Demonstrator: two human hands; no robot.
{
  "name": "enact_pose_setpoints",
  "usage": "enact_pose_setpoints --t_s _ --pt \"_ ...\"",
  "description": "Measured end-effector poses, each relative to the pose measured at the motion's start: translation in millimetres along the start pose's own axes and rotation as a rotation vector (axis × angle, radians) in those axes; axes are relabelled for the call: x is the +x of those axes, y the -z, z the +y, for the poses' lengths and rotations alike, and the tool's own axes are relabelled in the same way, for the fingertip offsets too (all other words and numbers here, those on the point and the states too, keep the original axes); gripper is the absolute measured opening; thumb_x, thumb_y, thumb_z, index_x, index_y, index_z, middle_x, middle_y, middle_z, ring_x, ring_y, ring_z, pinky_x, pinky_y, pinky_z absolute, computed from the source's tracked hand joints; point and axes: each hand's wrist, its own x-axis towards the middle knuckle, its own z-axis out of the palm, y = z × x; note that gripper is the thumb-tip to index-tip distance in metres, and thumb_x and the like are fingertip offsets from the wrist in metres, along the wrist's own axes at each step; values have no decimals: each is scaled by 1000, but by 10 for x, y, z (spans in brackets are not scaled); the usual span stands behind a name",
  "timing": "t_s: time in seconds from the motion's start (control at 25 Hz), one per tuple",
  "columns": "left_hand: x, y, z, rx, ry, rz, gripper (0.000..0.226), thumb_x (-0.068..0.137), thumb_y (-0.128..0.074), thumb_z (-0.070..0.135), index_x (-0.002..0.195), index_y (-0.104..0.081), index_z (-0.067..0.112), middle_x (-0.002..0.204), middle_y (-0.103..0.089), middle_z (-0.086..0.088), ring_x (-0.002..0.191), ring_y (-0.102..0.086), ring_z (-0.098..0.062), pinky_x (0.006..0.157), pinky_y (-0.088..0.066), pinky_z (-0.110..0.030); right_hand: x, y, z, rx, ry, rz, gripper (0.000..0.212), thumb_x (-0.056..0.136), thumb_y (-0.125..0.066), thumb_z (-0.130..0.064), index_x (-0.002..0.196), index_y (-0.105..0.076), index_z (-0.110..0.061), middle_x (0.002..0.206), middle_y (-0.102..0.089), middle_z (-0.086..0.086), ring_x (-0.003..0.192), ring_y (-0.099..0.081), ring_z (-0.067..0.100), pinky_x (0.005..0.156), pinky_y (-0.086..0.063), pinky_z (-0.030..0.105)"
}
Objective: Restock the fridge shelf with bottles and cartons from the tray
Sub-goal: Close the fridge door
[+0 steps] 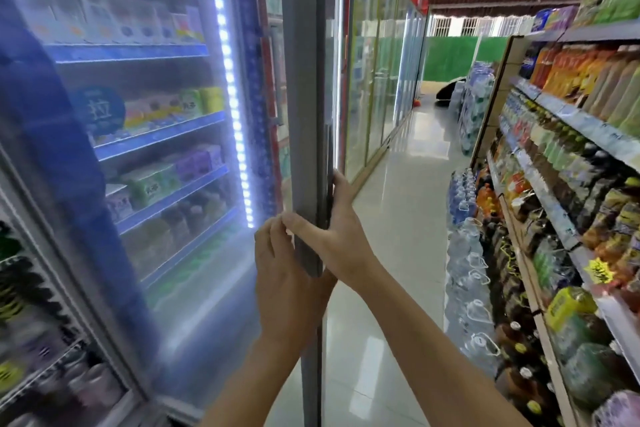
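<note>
Single head view; looks forward and down along shop aisle; close on fridge door edge (306,149).

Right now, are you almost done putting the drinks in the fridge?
Hard to say. The fridge shelves already hold rows of cartons, but no tray is in view. Both hands are on the edge of the fridge door: the left hand on its near side, the right hand with a grip round the edge. Neither hand holds a bottle or a carton.
</note>
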Motion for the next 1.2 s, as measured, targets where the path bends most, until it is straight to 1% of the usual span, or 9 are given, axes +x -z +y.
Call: enact_pose_setpoints --t_s 0.08,0.28,0.44,0.56,0.68,0.92,1.04,1.12,1.2 --pt "-21 -34 20 -24 49 10 70 63 -76 27 121 -40 17 111 -37 10 108 -54 -24 75 -54 -39 17 43 24 172 -47 -50 50 85 -68 -15 126 -41 -21 109 -62 15 74 -68 2 60 -52 13" --pt "-169 63 28 -6 69 71 66 67 -80 31 120 -40 25 111 -35 18 104 -52 -16 76 -54 -41 -7 156 41 302 -2 -140 24 98 -42 -24 118 -52 -14 98 -58 11 84 -61 13 70 -52 20" --pt "-445 429 -10 -21 65 155 60 68 -78 28 112 -39 37 103 -38 19 97 -49 -5 72 -54 -38 -260 -8 -46 310 75 -257 23 92 -44 -20 111 -56 -14 88 -58 9 77 -57 18 67 -50 21" --pt "-724 901 -12 -33 51 192 59 68 -73 38 108 -34 56 112 -43 24 101 -53 -3 73 -52 -22 -502 -238 -181 238 181 -377 25 90 -51 -26 109 -58 -11 83 -60 -7 77 -59 16 67 -52 28" --pt "-1020 1376 -17 -14 69 237 55 70 -69 43 114 -38 53 111 -50 17 101 -56 -7 74 -48 -12 -767 -597 -356 202 284 -469 29 87 -52 -30 107 -58 -11 89 -61 -10 83 -61 18 71 -55 36" --pt "-1559 2396 -65 146 186 365 72 67 -73 47 130 -41 41 116 -59 15 105 -61 -10 80 -50 -17 -1249 -1533 -706 300 330 -621 36 78 -64 -42 104 -51 -21 83 -56 -1 75 -56 9 63 -47 18" --pt "-1706 2950 -142 143 237 398 75 68 -74 49 134 -42 39 120 -61 17 106 -62 -6 82 -53 -21 -1373 -2057 -857 358 361 -727 22 83 -59 -41 100 -51 -30 81 -53 -12 75 -55 8 62 -50 30" --pt "-1757 3318 -241 139 274 444 76 67 -77 48 134 -43 35 122 -62 18 108 -62 -5 86 -54 -25 -1450 -2462 -935 347 410 -719 8 88 -53 -35 96 -51 -34 84 -54 -15 78 -56 8 65 -52 33" --pt "-1761 3665 -374 156 304 485 77 67 -78 49 133 -41 39 123 -60 22 112 -59 -2 91 -51 -24 -1529 -2893 -954 235 530 -623 11 91 -52 -24 103 -52 -24 98 -52 -9 89 -54 10 75 -51 31"
